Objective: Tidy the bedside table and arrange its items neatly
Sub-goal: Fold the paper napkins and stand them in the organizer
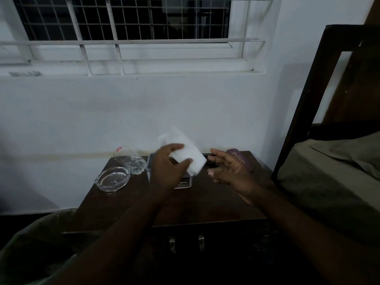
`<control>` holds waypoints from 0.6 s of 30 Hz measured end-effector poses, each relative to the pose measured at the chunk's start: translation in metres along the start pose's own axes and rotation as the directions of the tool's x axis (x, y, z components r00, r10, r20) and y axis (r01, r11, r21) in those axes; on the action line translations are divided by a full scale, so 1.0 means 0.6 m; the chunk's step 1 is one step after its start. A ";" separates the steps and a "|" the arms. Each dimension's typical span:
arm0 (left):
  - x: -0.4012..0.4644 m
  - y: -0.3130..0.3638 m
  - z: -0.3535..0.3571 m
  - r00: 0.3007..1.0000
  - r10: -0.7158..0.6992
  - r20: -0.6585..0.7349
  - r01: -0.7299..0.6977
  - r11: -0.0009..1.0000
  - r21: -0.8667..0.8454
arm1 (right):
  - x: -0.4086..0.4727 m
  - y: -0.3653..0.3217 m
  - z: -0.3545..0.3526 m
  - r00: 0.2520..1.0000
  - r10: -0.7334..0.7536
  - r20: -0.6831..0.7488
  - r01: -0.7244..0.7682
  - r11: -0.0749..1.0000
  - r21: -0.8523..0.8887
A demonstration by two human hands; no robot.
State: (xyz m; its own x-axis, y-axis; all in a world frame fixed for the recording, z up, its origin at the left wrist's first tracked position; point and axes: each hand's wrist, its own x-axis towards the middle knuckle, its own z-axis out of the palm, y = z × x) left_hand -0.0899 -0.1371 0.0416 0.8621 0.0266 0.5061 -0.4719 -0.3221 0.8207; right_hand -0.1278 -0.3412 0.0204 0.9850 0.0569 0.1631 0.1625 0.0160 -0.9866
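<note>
Pinching white tissue (186, 155), left hand (164, 167) fingers

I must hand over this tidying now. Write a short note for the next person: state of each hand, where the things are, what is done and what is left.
Left hand: grips a white folded tissue, held above the bedside table.
Right hand: open, holds nothing, beside the tissue.
On the table: glass ashtray at the left edge, drinking glass behind it, a flat item marked OPEL under the left hand, purple case at back right.
Done: cannot tell from this view.
Left: set the tissue down, line up the items.
</note>
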 end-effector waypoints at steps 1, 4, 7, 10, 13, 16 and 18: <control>0.013 -0.002 -0.018 0.998 0.043 -0.048 -0.040 0.998 0.052 | 0.000 0.001 -0.001 1.000 0.002 -0.022 -0.002 1.000 -0.020; 0.042 -0.011 -0.069 0.978 0.133 -0.160 -0.089 0.962 0.257 | 0.000 0.006 -0.005 0.997 0.006 -0.073 -0.010 0.998 -0.056; 0.057 -0.022 -0.105 0.975 0.133 -0.181 -0.054 0.921 0.387 | 0.001 0.013 -0.009 0.994 0.016 -0.108 -0.026 0.996 -0.090; 0.063 -0.039 -0.116 0.981 0.140 -0.134 -0.067 0.895 0.441 | 0.003 0.017 -0.012 0.991 0.021 -0.131 -0.036 0.993 -0.116; 0.066 -0.046 -0.119 0.995 0.076 -0.063 -0.040 0.892 0.450 | 0.005 0.019 -0.012 0.990 0.023 -0.142 -0.040 0.992 -0.121; 0.066 -0.048 -0.121 1.000 0.018 0.011 -0.022 0.894 0.448 | 0.010 0.025 -0.011 0.989 0.030 -0.142 -0.049 0.990 -0.133; 0.066 -0.049 -0.121 0.999 0.002 0.035 -0.018 0.894 0.448 | 0.012 0.027 -0.009 0.990 0.031 -0.138 -0.050 0.988 -0.143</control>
State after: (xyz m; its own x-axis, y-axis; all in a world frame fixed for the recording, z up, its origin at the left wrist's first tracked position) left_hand -0.0551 -0.0577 0.0569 0.8668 -0.0069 0.4987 -0.3543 -0.7122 0.6060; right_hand -0.1179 -0.3457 0.0053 0.9882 -0.0805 0.1304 0.1193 -0.1297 -0.9844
